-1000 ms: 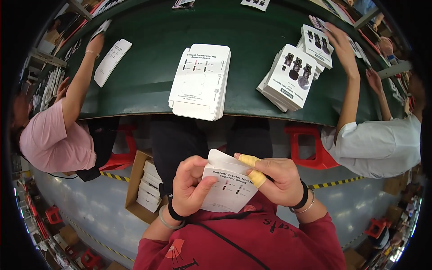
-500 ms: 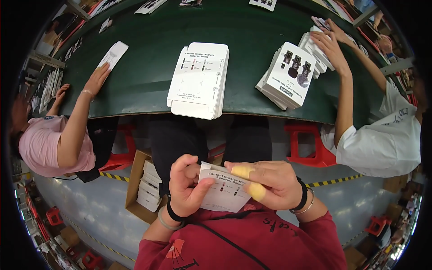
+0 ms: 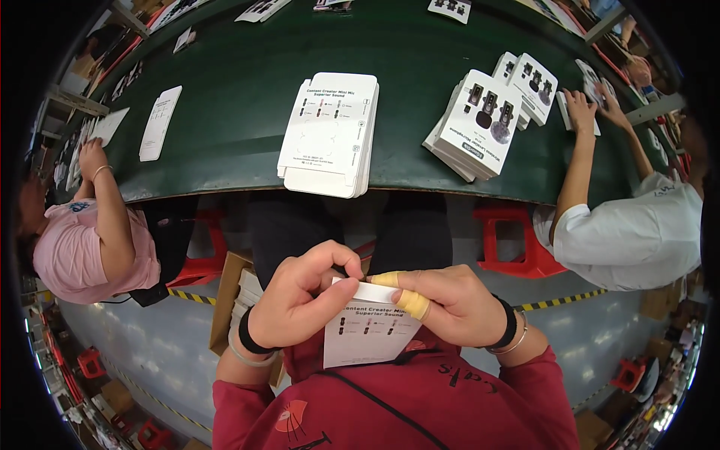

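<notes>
Through the head view, I am seeing the left hand [image 3: 307, 300] curling its fingers, with the thumb pressing at the upper left corner of a small white box [image 3: 364, 341]. The right hand [image 3: 450, 304], wearing yellow wraps [image 3: 412, 304] on thumb and forefinger, is pinching the upper right part. The box is hanging between both hands, before the red shirt [image 3: 480, 405], its narrow top edge facing up. Beyond it, a stack of flat white cartons [image 3: 326, 139] is lying near the edge of the green table [image 3: 225, 112]; right of that, a pile of picture-printed boxes [image 3: 480, 124] is sitting slightly askew. Farther right, a co-worker's hand [image 3: 580, 112] is resting on another white box [image 3: 566, 116].
</notes>
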Demonstrator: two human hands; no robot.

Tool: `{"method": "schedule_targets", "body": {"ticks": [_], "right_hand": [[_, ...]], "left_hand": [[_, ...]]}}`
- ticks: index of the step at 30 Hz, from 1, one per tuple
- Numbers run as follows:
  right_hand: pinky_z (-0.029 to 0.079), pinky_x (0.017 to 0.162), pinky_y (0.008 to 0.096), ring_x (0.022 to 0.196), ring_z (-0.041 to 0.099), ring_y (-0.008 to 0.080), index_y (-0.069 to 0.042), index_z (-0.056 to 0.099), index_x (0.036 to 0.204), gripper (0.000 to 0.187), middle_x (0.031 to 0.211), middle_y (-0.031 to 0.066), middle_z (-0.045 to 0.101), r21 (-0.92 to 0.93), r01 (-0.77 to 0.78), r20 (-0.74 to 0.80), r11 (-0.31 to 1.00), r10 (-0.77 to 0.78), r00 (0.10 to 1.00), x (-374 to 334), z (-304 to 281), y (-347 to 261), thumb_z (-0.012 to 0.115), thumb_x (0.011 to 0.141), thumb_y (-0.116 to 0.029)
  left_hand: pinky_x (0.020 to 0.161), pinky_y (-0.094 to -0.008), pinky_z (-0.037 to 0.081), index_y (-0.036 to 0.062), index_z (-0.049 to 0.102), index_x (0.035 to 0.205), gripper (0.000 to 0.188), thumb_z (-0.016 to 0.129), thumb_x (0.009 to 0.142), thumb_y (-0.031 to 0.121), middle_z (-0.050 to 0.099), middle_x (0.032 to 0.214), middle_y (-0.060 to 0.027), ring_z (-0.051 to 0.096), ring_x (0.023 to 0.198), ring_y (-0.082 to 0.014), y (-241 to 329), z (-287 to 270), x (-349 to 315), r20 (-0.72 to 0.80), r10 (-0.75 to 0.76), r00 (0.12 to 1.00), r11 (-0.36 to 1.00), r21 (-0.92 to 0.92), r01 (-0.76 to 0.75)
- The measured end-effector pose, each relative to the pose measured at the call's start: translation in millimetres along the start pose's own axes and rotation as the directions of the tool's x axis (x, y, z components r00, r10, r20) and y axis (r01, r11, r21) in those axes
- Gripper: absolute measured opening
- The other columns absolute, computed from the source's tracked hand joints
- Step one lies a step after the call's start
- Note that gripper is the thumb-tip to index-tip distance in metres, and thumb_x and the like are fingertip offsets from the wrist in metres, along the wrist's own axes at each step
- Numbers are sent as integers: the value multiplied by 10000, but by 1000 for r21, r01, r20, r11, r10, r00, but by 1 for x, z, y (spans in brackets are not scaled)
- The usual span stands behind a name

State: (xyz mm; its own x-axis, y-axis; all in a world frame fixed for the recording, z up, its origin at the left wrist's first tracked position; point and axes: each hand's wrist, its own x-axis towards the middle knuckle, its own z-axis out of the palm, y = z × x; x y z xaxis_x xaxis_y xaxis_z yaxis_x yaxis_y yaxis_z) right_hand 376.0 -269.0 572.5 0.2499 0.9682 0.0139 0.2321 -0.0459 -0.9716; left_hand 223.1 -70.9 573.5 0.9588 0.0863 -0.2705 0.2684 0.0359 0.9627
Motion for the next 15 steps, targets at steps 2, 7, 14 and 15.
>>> {"method": "schedule_targets", "body": {"ticks": [2,7,14,15], "right_hand": [[552,689,319,799,707,257,-17,633,1215,275,917,152,703,52,-21,-2,998,22,1000,0,0,0,591,958,-104],[553,732,314,849,710,263,16,582,1224,279,983,151,710,235,-153,21,960,153,988,-3,0,12,563,975,-109],[534,798,284,957,703,216,50,539,1192,274,1092,156,698,-64,18,-134,998,-27,991,-13,16,13,564,977,-119],[534,795,287,949,703,222,44,551,1169,255,1092,156,697,-108,43,-116,993,-55,992,-12,14,14,566,977,-123]], "left_hand": [[607,-190,376,6,524,1032,99,533,933,4,564,819,-8,466,674,-39,-4,3,5,-15,7,1000,999,-48,-8],[601,-196,387,26,514,977,64,546,932,-7,571,780,-29,480,647,-56,-18,13,6,-62,296,953,932,235,-274],[562,-195,415,31,541,910,143,683,889,37,605,755,-20,525,610,-53,-52,30,9,-276,392,878,918,46,-395],[534,-190,412,31,557,897,175,728,875,57,608,732,-5,522,577,-43,-50,32,11,-310,412,857,905,24,-426]]}}
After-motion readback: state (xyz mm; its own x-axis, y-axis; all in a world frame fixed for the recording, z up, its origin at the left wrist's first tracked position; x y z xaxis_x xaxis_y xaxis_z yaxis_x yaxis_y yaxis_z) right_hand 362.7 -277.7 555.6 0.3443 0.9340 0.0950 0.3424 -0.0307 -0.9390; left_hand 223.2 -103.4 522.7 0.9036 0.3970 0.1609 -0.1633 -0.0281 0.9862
